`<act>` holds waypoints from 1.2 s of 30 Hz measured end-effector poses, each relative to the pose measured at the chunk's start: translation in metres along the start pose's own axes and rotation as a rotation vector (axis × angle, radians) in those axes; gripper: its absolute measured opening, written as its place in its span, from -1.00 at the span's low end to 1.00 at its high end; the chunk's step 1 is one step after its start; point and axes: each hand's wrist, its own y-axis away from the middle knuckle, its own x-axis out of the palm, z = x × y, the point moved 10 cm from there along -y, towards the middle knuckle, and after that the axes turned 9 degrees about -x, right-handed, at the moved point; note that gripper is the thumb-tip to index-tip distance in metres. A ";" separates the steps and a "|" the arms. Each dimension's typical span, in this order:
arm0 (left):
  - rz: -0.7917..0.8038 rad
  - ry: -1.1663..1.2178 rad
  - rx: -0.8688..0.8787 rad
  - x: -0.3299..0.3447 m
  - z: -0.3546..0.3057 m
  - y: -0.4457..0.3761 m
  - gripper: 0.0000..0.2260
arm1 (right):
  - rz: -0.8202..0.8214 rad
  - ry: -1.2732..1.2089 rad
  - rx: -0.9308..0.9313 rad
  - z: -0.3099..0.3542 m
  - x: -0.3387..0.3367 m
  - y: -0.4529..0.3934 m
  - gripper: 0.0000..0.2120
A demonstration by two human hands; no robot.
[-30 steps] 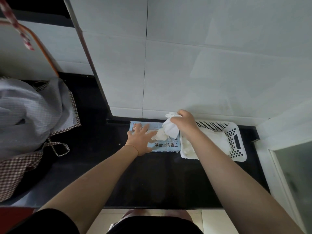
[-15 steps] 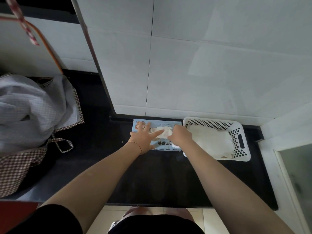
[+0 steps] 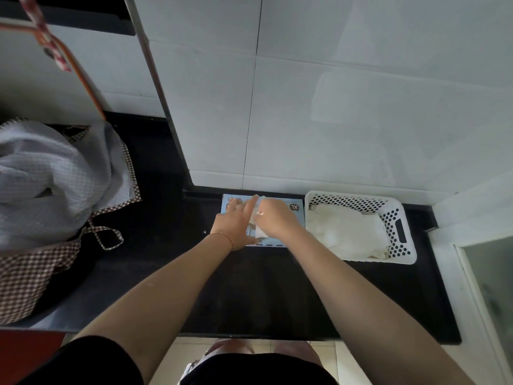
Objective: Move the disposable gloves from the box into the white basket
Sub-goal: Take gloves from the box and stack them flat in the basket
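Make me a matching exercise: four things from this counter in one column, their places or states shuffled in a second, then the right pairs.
Things
1. box
2. basket
3. left hand
4. cloth

Places or states
A. heaped at the counter's far left
B. flat on the box, fingers straight
C. right of the box, gloves inside
D. under both hands, by the wall

Pairs: 1-D, 2-C, 3-B, 4-A
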 end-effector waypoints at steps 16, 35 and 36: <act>0.084 -0.099 0.159 -0.014 -0.044 0.012 -0.50 | -0.202 -0.391 0.153 -0.079 -0.089 0.017 -0.60; -0.125 0.814 0.089 -0.119 -0.082 0.009 -0.63 | -0.421 -0.639 -0.148 -0.050 -0.168 0.053 -0.54; -0.151 0.864 0.060 -0.125 -0.076 0.007 -0.71 | -0.444 -0.666 -0.185 -0.042 -0.175 0.055 -0.55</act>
